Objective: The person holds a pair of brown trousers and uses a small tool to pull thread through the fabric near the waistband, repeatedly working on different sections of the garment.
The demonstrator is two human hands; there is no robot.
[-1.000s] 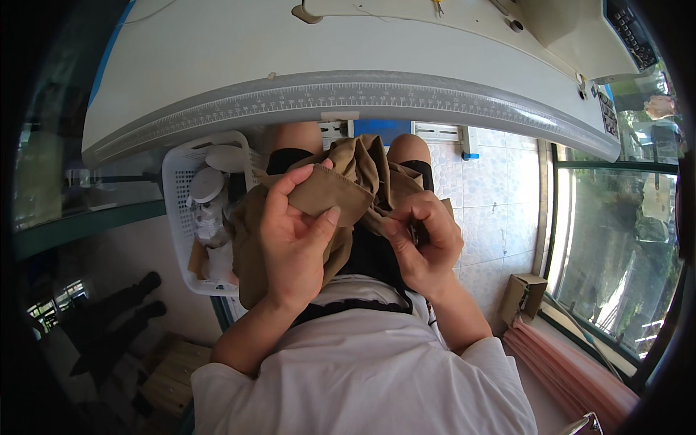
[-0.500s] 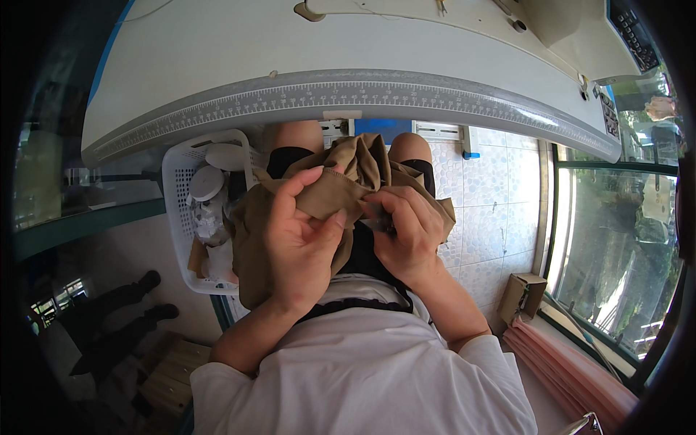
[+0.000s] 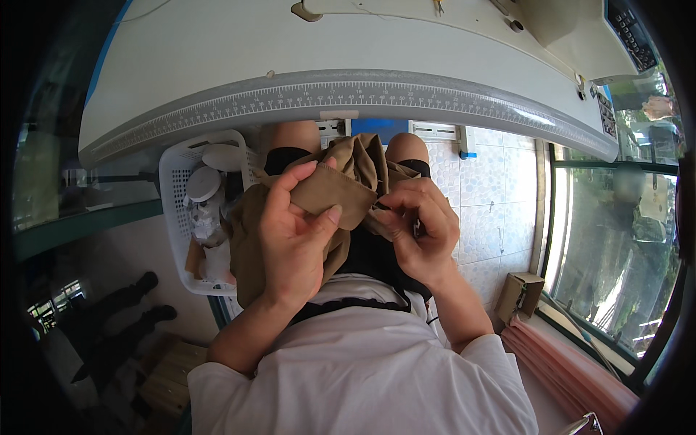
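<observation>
A brown cloth garment piece [image 3: 337, 194] lies bunched across my lap, with a stitched edge held up. Thumb and fingers of my left hand [image 3: 291, 243] pinch that raised flap, which has a pointed corner toward the right. Close by the corner, my right hand [image 3: 429, 235] is closed with its fingertips drawn together. Something small, dark and partly metallic shows between the right fingers, but most of it is hidden in the palm, so its kind is unclear.
Ahead is a white sewing table [image 3: 217, 43] with a grey ruler strip [image 3: 348, 94] along its front edge and a machine body [image 3: 565, 32] at right. A white plastic basket [image 3: 171, 217] stands left of my legs. A cardboard box [image 3: 518, 299] and pink cloth [image 3: 562, 373] are at right.
My right hand has shifted slightly right and its fingers have moved at the flap's corner. The flap held by my left hand now lies flatter and shows more of its face.
</observation>
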